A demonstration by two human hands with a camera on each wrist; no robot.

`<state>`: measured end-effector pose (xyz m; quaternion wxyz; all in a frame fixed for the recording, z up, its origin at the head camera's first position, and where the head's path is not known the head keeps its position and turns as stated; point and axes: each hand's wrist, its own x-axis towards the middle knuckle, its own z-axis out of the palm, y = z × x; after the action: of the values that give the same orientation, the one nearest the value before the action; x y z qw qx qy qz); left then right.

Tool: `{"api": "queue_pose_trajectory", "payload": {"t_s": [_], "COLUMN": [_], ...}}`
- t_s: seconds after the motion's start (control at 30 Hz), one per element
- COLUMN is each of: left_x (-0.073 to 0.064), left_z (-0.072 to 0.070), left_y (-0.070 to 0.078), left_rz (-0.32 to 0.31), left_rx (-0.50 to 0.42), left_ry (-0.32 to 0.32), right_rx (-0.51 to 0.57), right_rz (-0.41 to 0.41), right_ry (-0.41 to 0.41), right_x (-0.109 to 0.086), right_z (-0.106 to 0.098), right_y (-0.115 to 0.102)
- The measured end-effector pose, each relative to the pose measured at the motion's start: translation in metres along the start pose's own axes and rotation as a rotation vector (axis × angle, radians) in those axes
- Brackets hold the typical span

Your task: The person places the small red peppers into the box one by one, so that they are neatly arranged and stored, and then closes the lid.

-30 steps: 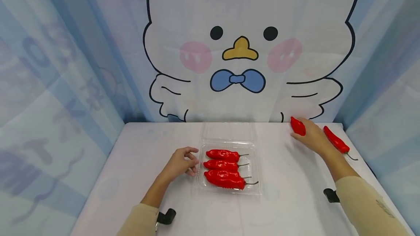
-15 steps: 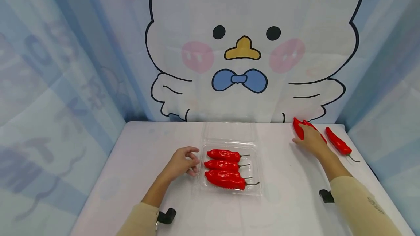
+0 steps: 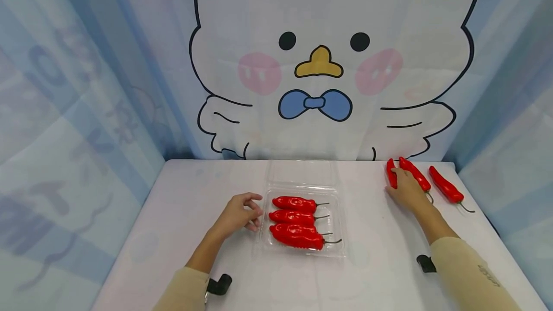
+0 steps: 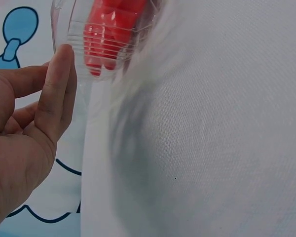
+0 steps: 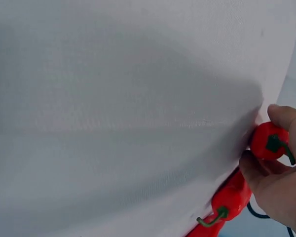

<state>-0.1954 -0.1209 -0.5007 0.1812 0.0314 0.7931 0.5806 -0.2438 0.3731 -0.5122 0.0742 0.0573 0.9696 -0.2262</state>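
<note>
In the head view, my right hand (image 3: 408, 191) is at the back right of the table and holds a red chili pepper (image 3: 390, 174) between thumb and fingers. The right wrist view shows the green stem end of this pepper (image 5: 267, 141) between thumb and fingertips. Two more red peppers lie to its right, one beside the hand (image 3: 415, 175) and one farther out (image 3: 446, 185). My left hand (image 3: 237, 215) rests beside the left wall of a clear plastic box (image 3: 339, 205), fingers loosely bent and holding nothing. Several red peppers (image 3: 294, 217) lie side by side in the box.
The box's clear lid (image 3: 301, 175) is folded open toward the back. A white cloth covers the table (image 3: 367, 272). Behind its back edge hangs a curtain (image 3: 319, 133) with a cartoon bird; blue curtains (image 3: 86, 133) stand at both sides.
My right hand has shifted slightly left and toward me, uncovering a second pepper that it hid before. The left hand has stayed by the box.
</note>
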Motion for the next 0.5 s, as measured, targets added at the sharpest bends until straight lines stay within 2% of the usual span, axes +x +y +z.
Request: {"api": "queue_pose_trajectory", "payload": {"t_s": [0.2, 0.5], "left_x": [0.0008, 0.0030], "left_z": [0.0002, -0.0013], "left_y": [-0.0013, -0.0045], "left_rz": [0.003, 0.006], "left_rx": [0.002, 0.009], "left_ry": [-0.002, -0.011], "right_rx": [-0.012, 0.012], "right_rz": [0.000, -0.001], "right_ry": [0.023, 0.005], "right_x": [-0.0016, -0.0067], "right_z": [0.0009, -0.0037], "right_y": [-0.0007, 0.0019]}}
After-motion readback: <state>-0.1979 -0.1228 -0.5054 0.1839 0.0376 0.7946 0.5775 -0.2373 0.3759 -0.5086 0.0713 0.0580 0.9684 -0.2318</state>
